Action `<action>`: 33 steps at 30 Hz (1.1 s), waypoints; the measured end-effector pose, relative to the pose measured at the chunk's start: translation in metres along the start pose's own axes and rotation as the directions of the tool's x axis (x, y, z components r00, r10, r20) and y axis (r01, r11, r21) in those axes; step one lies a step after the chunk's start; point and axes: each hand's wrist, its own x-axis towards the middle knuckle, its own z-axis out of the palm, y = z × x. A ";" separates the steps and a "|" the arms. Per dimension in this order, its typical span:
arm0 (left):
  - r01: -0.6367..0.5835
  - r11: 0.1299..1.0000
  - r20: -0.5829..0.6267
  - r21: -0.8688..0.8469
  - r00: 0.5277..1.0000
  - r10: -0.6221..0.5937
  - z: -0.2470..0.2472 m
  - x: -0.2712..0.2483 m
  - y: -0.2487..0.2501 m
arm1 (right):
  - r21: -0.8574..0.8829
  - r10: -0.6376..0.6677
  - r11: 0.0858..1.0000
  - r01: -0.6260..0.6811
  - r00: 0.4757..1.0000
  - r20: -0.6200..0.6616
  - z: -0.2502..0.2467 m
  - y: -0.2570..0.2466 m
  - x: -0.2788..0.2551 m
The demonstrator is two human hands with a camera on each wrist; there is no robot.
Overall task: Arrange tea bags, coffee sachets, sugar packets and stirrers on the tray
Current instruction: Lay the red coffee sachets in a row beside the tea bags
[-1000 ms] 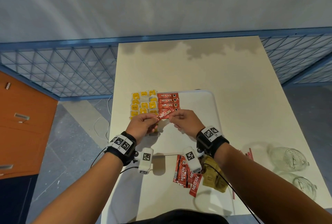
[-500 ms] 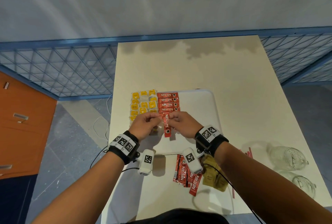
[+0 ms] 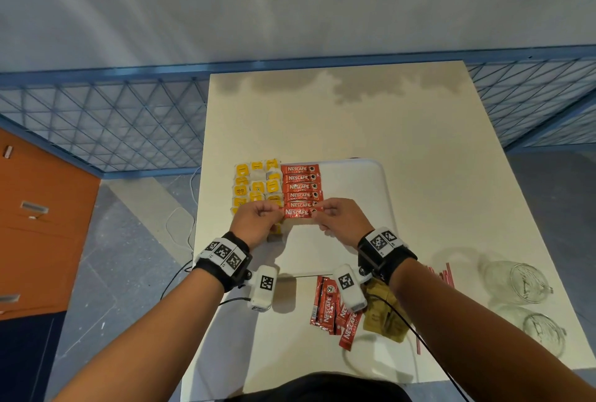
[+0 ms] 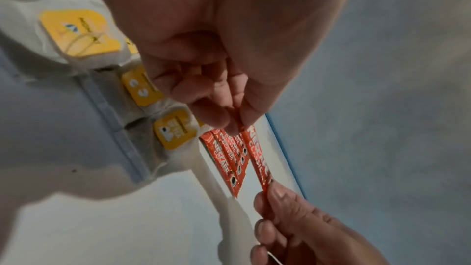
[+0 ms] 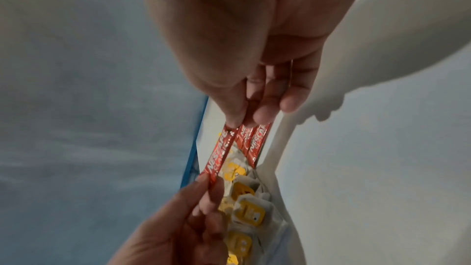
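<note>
- Head view: the left hand [image 3: 258, 219] and right hand [image 3: 342, 219] each pinch one end of a red coffee sachet [image 3: 298, 213], held level just over the white tray [image 3: 354, 208], at the near end of a column of laid sachets [image 3: 301, 182].
- Five laid sachets can be counted above the held one; the hands hide anything nearer.
- Yellow-tagged tea bags [image 3: 256, 185] fill the tray's left part in about three columns; the left hand covers the nearest, so no sure count.
- On the desk [image 3: 322, 111] near the tray's front edge lie roughly four loose sachets [image 3: 332, 311], partly behind a wrist camera.
- Brown sugar packets [image 3: 383, 314] overlap beside them; their number is unclear.
- Red stirrers [image 3: 446, 274] are largely hidden by the right forearm.
- Two clear glass jars [image 3: 529, 282] sit at the right.
- Left wrist view: thumb and finger of the left hand [image 4: 219, 88] squeeze the sachet's [image 4: 257, 156] end.
</note>
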 end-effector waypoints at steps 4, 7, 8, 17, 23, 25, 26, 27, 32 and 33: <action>-0.007 0.996 0.055 0.091 0.998 0.002 0.002 0.001 -0.004 | -0.046 0.028 0.998 -0.034 0.994 -0.110 -0.005 0.006 0.006; -0.045 0.988 0.025 0.146 0.999 0.042 0.002 0.003 -0.004 | -0.188 0.008 0.981 -0.039 0.986 -0.164 -0.007 0.014 0.010; -0.067 0.982 0.014 0.175 0.998 0.066 0.002 0.004 -0.005 | -0.219 0.026 0.973 -0.065 0.984 -0.175 -0.007 0.016 0.011; -0.149 0.959 0.036 0.243 0.989 0.145 -0.004 0.004 -0.011 | -0.372 0.043 0.917 -0.140 0.965 -0.257 0.007 0.017 0.010; -0.149 0.959 0.033 0.242 0.989 0.145 -0.005 0.003 -0.014 | -0.360 0.026 0.925 -0.126 0.963 -0.270 0.010 0.009 0.014; -0.146 0.961 0.033 0.235 0.989 0.142 -0.005 0.003 -0.015 | -0.377 0.021 0.917 -0.132 0.958 -0.285 0.009 0.008 0.015; -0.143 0.962 0.033 0.232 0.990 0.139 -0.005 0.003 -0.015 | -0.381 0.018 0.915 -0.135 0.955 -0.296 0.009 0.008 0.014; -0.139 0.963 0.036 0.230 0.990 0.134 -0.006 0.003 -0.017 | -0.386 0.014 0.912 -0.137 0.953 -0.304 0.009 0.008 0.015; -0.156 0.964 0.087 0.214 0.986 0.140 -0.006 -0.001 -0.021 | -0.399 0.001 0.908 -0.130 0.952 -0.306 0.006 0.007 0.013; -0.177 0.956 0.109 0.232 0.982 0.155 -0.005 -0.003 -0.021 | -0.400 -0.011 0.910 -0.113 0.955 -0.296 0.005 0.008 0.013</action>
